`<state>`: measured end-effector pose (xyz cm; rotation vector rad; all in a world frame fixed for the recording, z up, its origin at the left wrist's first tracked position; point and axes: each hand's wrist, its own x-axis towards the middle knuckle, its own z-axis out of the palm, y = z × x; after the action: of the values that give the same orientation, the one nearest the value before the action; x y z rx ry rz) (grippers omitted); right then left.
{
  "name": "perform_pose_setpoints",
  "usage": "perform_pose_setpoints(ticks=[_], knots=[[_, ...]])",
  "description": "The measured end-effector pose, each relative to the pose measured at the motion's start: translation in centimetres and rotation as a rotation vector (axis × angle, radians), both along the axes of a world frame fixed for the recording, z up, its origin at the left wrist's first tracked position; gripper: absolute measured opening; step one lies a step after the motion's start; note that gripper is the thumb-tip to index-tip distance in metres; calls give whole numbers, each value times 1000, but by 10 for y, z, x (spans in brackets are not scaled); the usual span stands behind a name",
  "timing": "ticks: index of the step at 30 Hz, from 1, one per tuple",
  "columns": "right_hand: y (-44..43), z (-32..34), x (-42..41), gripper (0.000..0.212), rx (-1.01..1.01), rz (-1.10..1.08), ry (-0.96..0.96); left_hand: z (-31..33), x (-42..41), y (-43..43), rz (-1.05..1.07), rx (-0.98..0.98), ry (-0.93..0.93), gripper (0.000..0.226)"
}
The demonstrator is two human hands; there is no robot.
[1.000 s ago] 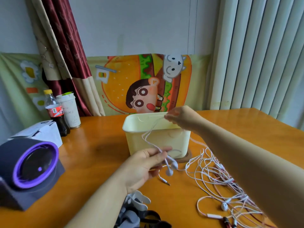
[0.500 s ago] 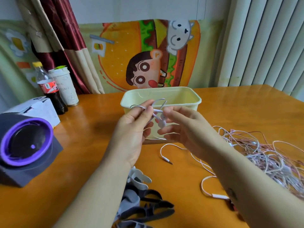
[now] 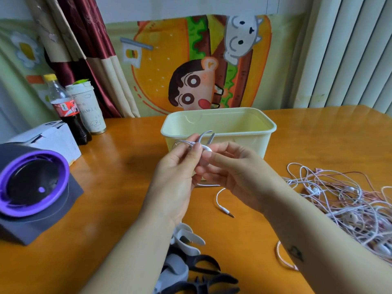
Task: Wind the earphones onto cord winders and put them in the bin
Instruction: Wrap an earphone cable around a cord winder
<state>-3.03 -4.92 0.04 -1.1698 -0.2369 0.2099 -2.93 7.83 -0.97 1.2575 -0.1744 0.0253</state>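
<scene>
My left hand (image 3: 177, 177) pinches a grey cord winder (image 3: 206, 136) and loops of white earphone cord just in front of the pale yellow bin (image 3: 250, 122). My right hand (image 3: 231, 172) holds the same white earphones (image 3: 206, 148) against the winder, fingers curled round the cord. The cord's tail and jack plug (image 3: 227, 211) trail onto the table below my hands. A tangled pile of white and pink earphones (image 3: 343, 202) lies to the right. Spare winders (image 3: 191, 262), white, grey and black, sit near the front edge between my forearms.
A purple-rimmed round device on a grey base (image 3: 31, 187) stands at the left, with a white box (image 3: 48, 139) behind it. A cola bottle (image 3: 67, 111) and a paper cup (image 3: 89, 109) stand at the back left. Curtains and a cartoon cloth hang behind the wooden table (image 3: 123, 166).
A second ago my right hand held the cord stretched up over the bin. Both hands have since come together in front of the bin, with the cord now gathered at the winder.
</scene>
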Motion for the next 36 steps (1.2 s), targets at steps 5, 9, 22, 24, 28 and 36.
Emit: perform_pose_setpoints(ticks=[5,9,22,24,28,36], knots=[[-1,-6,-2,9,-136,-23,-26,-12,-2,2,-14,-34,89,29],[-6,-5,-1,8,-243,-110,-64,-8,5,1,-28,-52,143,25],[-22,5,-4,13,-494,-324,-312,2,21,-6,-106,0,38,33],[-22,7,-4,7,-428,-323,-265,2,21,-6,-119,49,-6,34],[-25,7,-3,4,-455,-340,-262,2,24,-4,-134,122,-55,35],[-20,7,-7,8,-508,-357,-309,0,25,-4,-113,199,-61,39]])
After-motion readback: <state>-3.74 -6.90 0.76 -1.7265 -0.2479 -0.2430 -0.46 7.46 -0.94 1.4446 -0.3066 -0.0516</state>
